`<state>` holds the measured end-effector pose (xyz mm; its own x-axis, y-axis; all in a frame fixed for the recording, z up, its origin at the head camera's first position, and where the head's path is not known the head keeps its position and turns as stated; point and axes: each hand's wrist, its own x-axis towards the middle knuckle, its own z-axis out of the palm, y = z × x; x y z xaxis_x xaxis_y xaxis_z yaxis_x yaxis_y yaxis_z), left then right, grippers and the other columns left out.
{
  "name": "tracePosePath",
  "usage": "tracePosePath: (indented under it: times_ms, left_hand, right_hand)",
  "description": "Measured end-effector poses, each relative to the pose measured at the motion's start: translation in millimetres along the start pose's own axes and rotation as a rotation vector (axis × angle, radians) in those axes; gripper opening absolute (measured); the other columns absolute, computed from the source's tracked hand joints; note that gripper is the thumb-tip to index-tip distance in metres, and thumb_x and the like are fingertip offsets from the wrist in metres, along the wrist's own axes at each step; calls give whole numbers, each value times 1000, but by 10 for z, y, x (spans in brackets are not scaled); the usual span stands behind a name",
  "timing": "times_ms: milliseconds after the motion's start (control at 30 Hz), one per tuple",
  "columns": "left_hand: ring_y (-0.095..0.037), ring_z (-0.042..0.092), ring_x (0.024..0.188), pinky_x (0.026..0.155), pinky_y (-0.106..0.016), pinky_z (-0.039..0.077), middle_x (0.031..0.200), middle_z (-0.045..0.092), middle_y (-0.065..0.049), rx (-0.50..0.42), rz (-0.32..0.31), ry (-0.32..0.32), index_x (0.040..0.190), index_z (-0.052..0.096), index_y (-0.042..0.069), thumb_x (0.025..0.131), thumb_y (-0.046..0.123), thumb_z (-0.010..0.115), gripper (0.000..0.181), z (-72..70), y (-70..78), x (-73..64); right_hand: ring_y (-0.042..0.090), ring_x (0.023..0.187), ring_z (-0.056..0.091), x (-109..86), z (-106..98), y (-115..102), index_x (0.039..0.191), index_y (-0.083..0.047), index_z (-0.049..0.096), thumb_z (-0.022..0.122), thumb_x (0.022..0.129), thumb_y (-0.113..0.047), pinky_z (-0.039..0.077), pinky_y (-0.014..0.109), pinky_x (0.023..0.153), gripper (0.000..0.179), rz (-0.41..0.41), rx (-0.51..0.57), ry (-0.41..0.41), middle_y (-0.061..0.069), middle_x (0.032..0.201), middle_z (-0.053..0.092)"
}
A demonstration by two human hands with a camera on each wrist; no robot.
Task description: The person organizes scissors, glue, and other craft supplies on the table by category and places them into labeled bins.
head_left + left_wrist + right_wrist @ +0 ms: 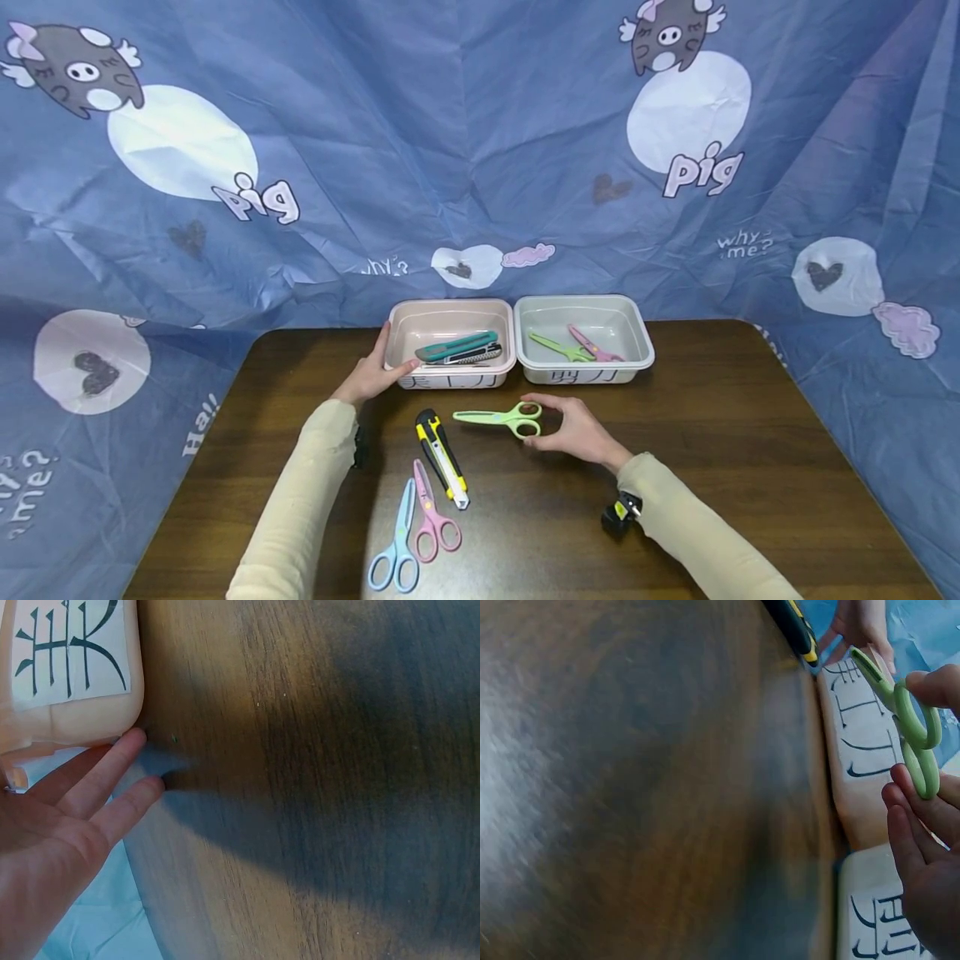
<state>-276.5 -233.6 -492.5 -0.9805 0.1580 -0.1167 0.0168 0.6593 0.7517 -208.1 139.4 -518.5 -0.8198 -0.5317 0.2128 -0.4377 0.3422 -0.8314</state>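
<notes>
My right hand (576, 430) pinches green scissors (491, 416) by the finger loops, between thumb and fingertips. In the head view the blades point left; the right wrist view shows the scissors raised off the table. My left hand (372, 372) rests against the near left corner of a pink bin (451, 308), thumb at the front rim and fingers fairly straight along the side. A teal utility knife (456, 346) and a dark one (472, 356) lie in this bin. Beside it, a whitish bin (583, 304) holds small green scissors (558, 347) and pink scissors (592, 343).
A yellow-and-black utility knife (442, 458) lies on the brown table (720, 467) before the pink bin. Pink scissors (431, 518) and blue scissors (398, 542) lie nearer the front. Behind the bins hangs a blue patterned cloth (420, 167).
</notes>
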Motion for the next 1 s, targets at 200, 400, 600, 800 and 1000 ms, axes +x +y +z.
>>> tracePosePath:
  times_ms: [200, 400, 600, 800, 1000]
  left_hand:
    - [-53, 32, 130, 106, -58, 27, 147, 22, -38, -12, -7, 7, 156, -3, 11, 90, 40, 65, 99, 5, 2, 0]
    - [-53, 32, 130, 106, -57, 27, 145, 23, -40, -4, -19, 5, 156, -4, 12, 90, 41, 65, 100, 9, -5, 6]
    - [-54, 29, 131, 106, -58, 25, 147, 21, -39, -6, -31, -5, 156, -5, 14, 89, 44, 65, 101, 7, -22, 10]
    - [-54, 27, 132, 107, -59, 24, 149, 18, -37, 8, -31, -12, 156, -7, 14, 90, 45, 63, 101, 0, -25, 9]
    - [-55, 27, 131, 106, -59, 24, 148, 19, -38, 19, -33, -10, 156, -6, 14, 90, 45, 63, 100, -3, -15, 5]
  right_hand:
    - [31, 108, 61, 29, -119, -14, 126, 2, 62, 84, 72, -13, 43, 50, 94, 60, 11, -11, 61, 10, 112, 69]
    - [28, 109, 60, 39, -233, -33, 126, -4, 63, 84, 72, -14, 41, 48, 97, 58, 21, -38, 104, 7, 115, 68]
    - [32, 111, 58, 50, -352, -57, 128, -2, 62, 83, 74, -16, 40, 52, 97, 60, 53, -40, 116, 10, 117, 67]
    - [32, 108, 59, 65, -463, -66, 130, -2, 59, 83, 75, -15, 41, 56, 94, 61, 81, 11, 134, 13, 118, 66]
    - [29, 108, 60, 80, -585, -33, 130, -2, 59, 82, 75, -13, 41, 56, 94, 60, 59, -10, 177, 13, 118, 66]
